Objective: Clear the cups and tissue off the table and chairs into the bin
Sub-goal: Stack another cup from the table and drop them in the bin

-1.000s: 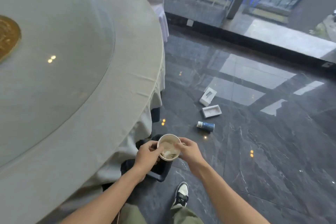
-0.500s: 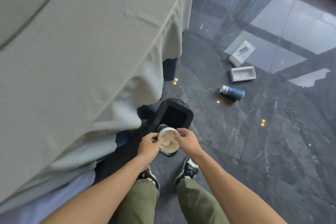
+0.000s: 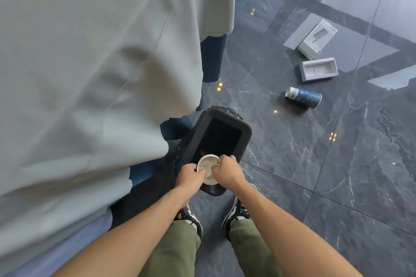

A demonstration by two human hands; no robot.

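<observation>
A white paper cup (image 3: 208, 163) with crumpled tissue inside is held between both my hands, right over the near end of a black rectangular bin (image 3: 244, 135) standing on the floor. My left hand (image 3: 189, 174) grips the cup's left rim and my right hand (image 3: 226, 170) grips its right rim, fingers reaching into the cup. The bin's dark opening lies just beyond the cup. A blue paper cup (image 3: 304, 97) lies on its side on the floor to the right of the bin.
The grey tablecloth (image 3: 90, 74) of the round table hangs down at left, close to the bin. Two white boxes (image 3: 318, 39) (image 3: 319, 69) lie on the dark marble floor at right. My feet (image 3: 236, 213) stand just behind the bin.
My view has tilted down from the tabletop to the floor. Both hands have carried the cup lower and forward, from beside the table to just over the bin's opening.
</observation>
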